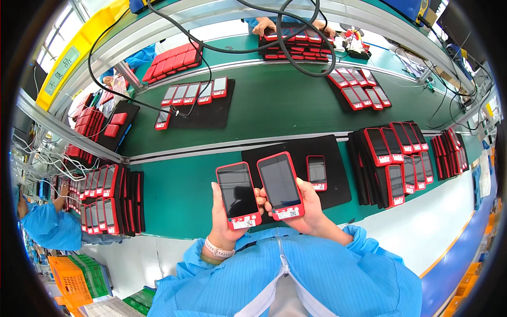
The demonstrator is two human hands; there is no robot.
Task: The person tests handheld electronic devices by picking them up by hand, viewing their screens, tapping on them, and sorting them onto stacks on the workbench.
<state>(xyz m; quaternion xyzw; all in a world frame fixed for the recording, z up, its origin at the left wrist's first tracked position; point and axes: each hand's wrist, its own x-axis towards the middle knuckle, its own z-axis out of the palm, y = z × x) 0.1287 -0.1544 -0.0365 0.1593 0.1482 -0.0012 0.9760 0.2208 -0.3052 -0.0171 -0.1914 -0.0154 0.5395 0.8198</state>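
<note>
My left hand [222, 227] is closed around a red-framed handheld device [236, 189], its dark screen turned up toward me. A second red-framed handheld device [280, 182] is in my right hand [311, 211], tilted a little to the left. Both screens look black, and a white label sits at the lower end of each. The two devices are held side by side just above the near table edge, with fingers showing between them. Behind them lies a black foam mat [338, 182], where a third red-framed device [317, 171] rests flat.
Stacked black trays of red devices [393, 158] stand to the right, with more stacks [100, 198] at the left. A moving-belt-like green surface [264, 105] carries two device-laden mats. Black cables [206, 45] hang overhead. Co-workers' hands [264, 25] and a blue sleeve [50, 224] are nearby.
</note>
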